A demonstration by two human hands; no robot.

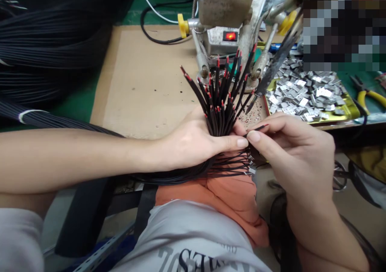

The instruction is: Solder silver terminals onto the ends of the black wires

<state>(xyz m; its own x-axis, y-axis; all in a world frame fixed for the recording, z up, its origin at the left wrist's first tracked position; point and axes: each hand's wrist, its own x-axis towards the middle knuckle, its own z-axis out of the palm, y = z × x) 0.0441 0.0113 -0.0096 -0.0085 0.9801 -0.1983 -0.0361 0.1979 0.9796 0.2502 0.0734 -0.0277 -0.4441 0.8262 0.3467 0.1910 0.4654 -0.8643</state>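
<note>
My left hand (pixel 193 141) is closed round a bundle of thin black wires with red stripped tips (pixel 223 97) that fan upward from the fist. Its thumb points right and meets my right hand (pixel 289 147). The right hand pinches a single black wire with a red tip (pixel 257 128) between thumb and forefinger, right beside the bundle. More wire ends with small metal terminals (pixel 244 165) hang below the left hand over an orange cloth (pixel 232 195) on my lap.
A grey bench machine with a lit red switch (pixel 229 35) stands just behind the wire tips. A gold tray of small metal terminals (pixel 346 111) lies to the right, with yellow-handled pliers (pixel 372 97) beyond. A brown board (pixel 141 83) covers the bench. Black cable coils (pixel 45 42) lie left.
</note>
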